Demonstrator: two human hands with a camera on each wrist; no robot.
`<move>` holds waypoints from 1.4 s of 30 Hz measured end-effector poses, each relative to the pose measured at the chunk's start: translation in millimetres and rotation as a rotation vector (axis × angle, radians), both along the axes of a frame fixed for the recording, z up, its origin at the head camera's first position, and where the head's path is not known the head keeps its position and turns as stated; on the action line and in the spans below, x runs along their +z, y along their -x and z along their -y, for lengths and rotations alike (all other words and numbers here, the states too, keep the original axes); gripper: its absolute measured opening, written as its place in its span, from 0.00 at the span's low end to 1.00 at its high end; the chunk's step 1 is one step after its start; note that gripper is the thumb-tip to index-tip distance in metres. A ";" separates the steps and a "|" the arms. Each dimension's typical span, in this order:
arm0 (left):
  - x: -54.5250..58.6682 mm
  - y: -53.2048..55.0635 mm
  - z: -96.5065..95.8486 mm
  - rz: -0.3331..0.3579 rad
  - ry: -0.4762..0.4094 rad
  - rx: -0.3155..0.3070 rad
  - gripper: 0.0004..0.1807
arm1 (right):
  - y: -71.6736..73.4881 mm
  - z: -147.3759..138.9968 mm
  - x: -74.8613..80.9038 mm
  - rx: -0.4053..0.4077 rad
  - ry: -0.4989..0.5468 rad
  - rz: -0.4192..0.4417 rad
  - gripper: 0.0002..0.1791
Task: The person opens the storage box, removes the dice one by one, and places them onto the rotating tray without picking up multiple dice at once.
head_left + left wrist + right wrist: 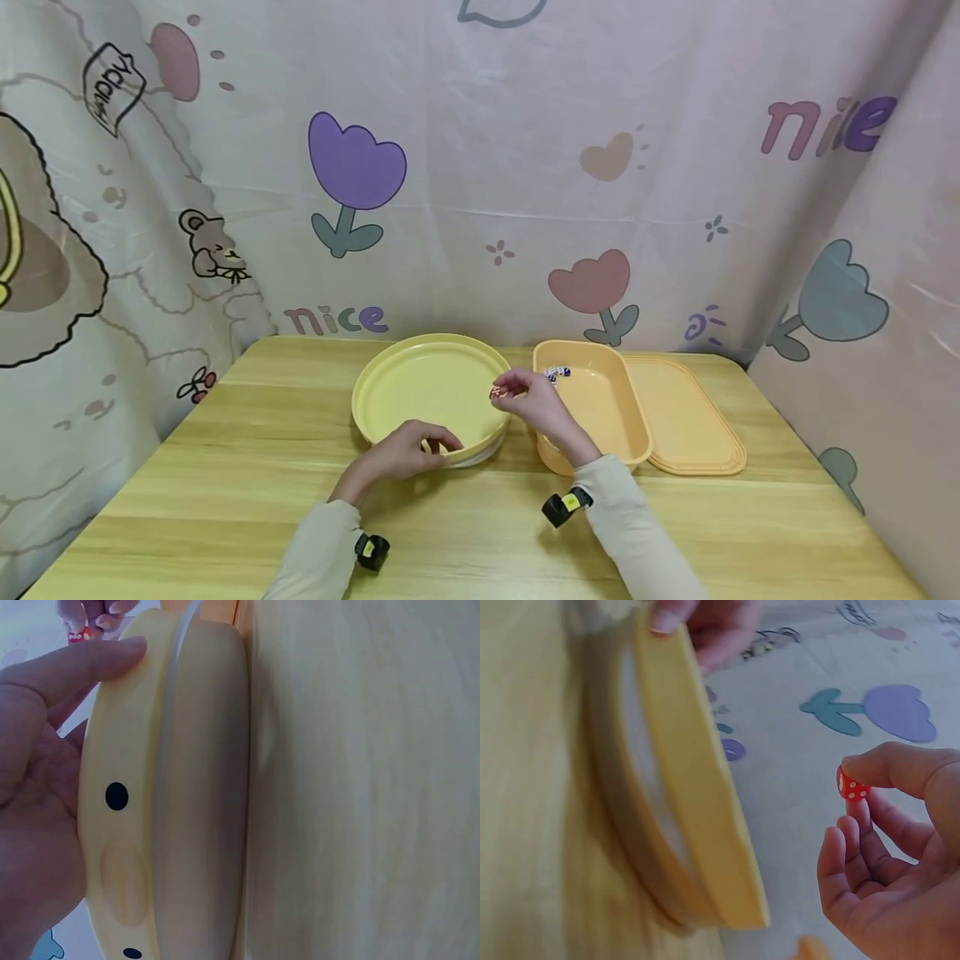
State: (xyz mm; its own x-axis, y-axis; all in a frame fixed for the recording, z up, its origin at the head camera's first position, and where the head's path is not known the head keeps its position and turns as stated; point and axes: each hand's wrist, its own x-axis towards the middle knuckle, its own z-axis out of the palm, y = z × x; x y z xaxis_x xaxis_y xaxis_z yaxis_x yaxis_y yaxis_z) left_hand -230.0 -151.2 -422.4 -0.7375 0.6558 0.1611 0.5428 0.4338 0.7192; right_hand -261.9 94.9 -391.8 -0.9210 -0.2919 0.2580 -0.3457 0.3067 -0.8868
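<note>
A red die with white dots (853, 785) is pinched between the thumb and fingertips of my right hand (534, 406). That hand hovers above the gap between a round yellow box (420, 379) and an orange rectangular box (592, 400). My left hand (405, 452) grips the round box's near rim, its thumb (112, 660) on the outer side and the other fingers over the edge. Black dots mark the yellow side in the left wrist view. Several white and dark dice (558, 372) lie at the far left inside the orange box, partly hidden by my right hand.
A flat orange lid (693, 417) lies on the wooden table (247, 475), right of the orange box. A patterned curtain (480, 167) hangs behind the table and along both sides.
</note>
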 end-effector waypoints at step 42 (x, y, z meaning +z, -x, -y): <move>1.0 -2.5 0.7 -0.002 0.000 0.021 0.09 | -5.8 20.4 -20.8 0.025 -0.084 -0.030 0.12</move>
